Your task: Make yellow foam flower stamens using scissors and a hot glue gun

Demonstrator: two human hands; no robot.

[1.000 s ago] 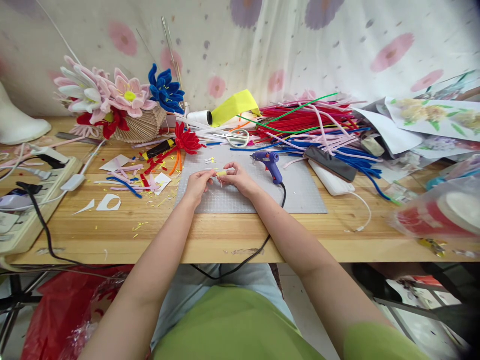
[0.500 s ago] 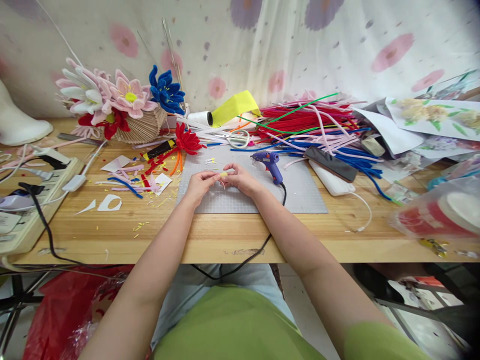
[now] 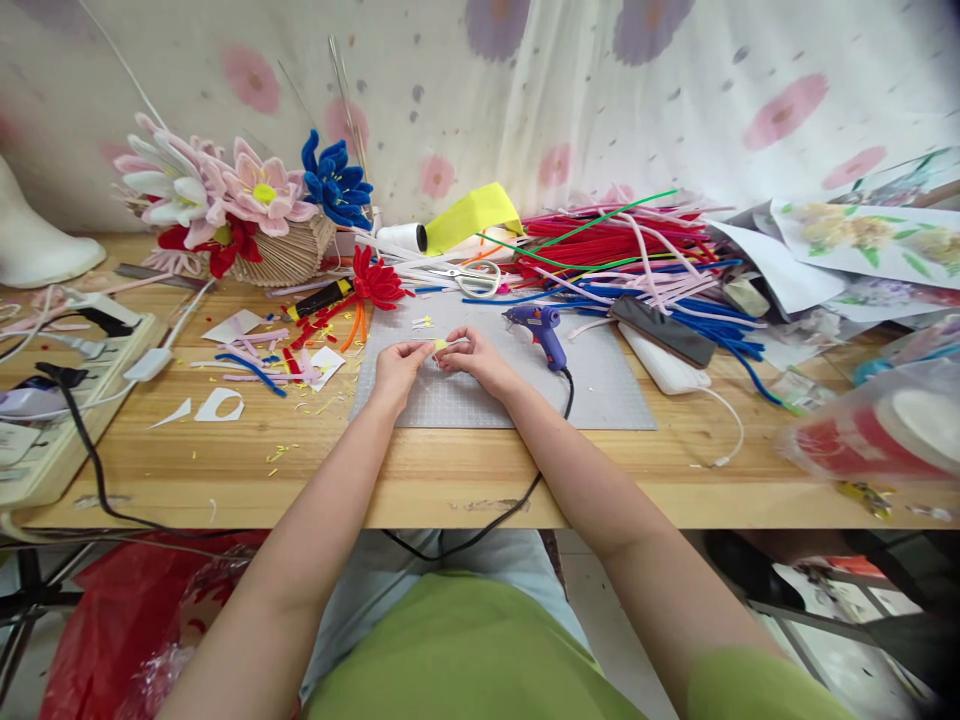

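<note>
Over the grey cutting mat [image 3: 480,405], my left hand [image 3: 399,375] and my right hand [image 3: 480,362] meet at the fingertips. Between them is a small yellow piece [image 3: 439,345] with thin white strands hanging under it; its exact kind is too small to make out. My left thumb and fingers pinch it. The right fingers are bent around its other side, and their tips partly hide it. Just beyond my hands lie a few tiny white and yellow bits [image 3: 423,322]. A purple glue gun [image 3: 541,332] rests on the mat to the right of my right hand.
Fuzzy-wire flowers [image 3: 262,190] stand at the back left, with a red one [image 3: 377,280] nearer. Scissors [image 3: 480,278] and bundled fuzzy wires [image 3: 607,240] lie behind the mat. A phone [image 3: 664,330], a power strip [image 3: 82,430] and a bagged cup [image 3: 885,430] flank it. The glue gun's black cord [image 3: 517,508] crosses the table's edge.
The yellow piece has shifted slightly left and turned between my fingers. My right fingers have moved a little left with it. Other things lie as before.
</note>
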